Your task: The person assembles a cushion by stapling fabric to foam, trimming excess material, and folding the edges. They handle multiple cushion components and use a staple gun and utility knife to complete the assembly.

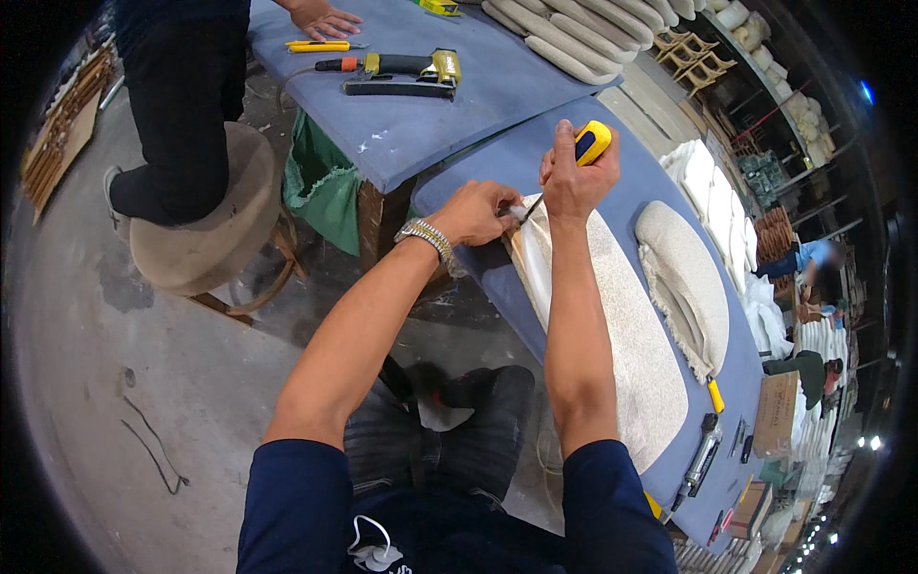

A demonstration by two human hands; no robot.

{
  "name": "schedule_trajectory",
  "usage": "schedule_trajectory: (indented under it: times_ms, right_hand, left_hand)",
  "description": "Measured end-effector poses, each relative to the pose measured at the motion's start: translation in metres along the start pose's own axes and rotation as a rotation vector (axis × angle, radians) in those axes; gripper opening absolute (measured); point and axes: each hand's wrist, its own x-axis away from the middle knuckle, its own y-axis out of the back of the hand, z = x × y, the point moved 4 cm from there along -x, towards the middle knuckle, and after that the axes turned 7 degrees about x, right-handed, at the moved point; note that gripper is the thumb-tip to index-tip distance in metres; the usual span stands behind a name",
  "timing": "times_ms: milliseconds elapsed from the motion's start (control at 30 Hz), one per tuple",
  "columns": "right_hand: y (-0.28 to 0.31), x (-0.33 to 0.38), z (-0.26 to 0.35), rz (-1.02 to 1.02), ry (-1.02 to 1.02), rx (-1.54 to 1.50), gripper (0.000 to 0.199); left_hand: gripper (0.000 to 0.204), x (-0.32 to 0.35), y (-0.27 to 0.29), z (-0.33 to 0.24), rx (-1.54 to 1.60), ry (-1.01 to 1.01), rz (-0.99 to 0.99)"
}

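My right hand (577, 187) is closed around the yellow and blue handle of a screwdriver-like tool (593, 142). Its thin dark shaft points down to the far end of a long, beige, fabric-covered cushion panel (636, 364). At that same end my left hand (475, 212), with a metal watch (427, 235) on the wrist, pinches the panel's edge. White padding (538, 273) shows along the panel's open left side. The tool's tip and the pinched spot are partly hidden by my fingers. To the right lies another beige fabric piece (690, 287) with a frayed edge.
A staple gun (411, 69) and a yellow cutter (320, 46) lie on the farther blue table (402, 134), where another person's hand (323, 17) rests. Stacked beige cushions (574, 33) stand behind. A grey tool (703, 459) lies at the near right. A round stool (215, 225) stands left.
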Motion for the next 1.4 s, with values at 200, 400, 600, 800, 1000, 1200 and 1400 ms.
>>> schedule_trajectory:
  times_ms: [200, 400, 600, 800, 1000, 1200, 1400]
  right_hand:
    - [0.000, 0.001, 0.004, 0.013, -0.077, -0.118, 0.025]
    - [0.003, -0.003, -0.006, -0.008, -0.124, -0.187, 0.024]
    - [0.009, -0.012, -0.014, -0.021, -0.180, -0.193, 0.022]
    - [-0.001, -0.013, -0.012, 0.019, -0.098, -0.048, 0.023]
    - [0.000, -0.007, -0.007, 0.025, -0.119, -0.007, 0.026]
    - [-0.003, 0.000, -0.012, 0.000, -0.063, 0.155, 0.025]
    - [0.024, -0.003, -0.004, -0.071, -0.106, 0.026, 0.022]
  left_hand:
    - [0.032, 0.002, -0.001, 0.002, 0.058, 0.028, 0.017]
    - [0.038, 0.002, -0.002, 0.001, 0.041, 0.040, -0.012]
    - [0.040, 0.000, 0.001, -0.009, -0.048, 0.038, 0.011]
    - [0.039, 0.001, 0.002, -0.010, -0.049, 0.039, 0.005]
    - [0.031, 0.001, 0.000, -0.003, -0.008, -0.006, -0.013]
    - [0.036, 0.005, 0.002, 0.005, -0.003, 0.039, -0.011]
    - [0.036, 0.006, -0.005, -0.003, -0.015, 0.025, -0.033]
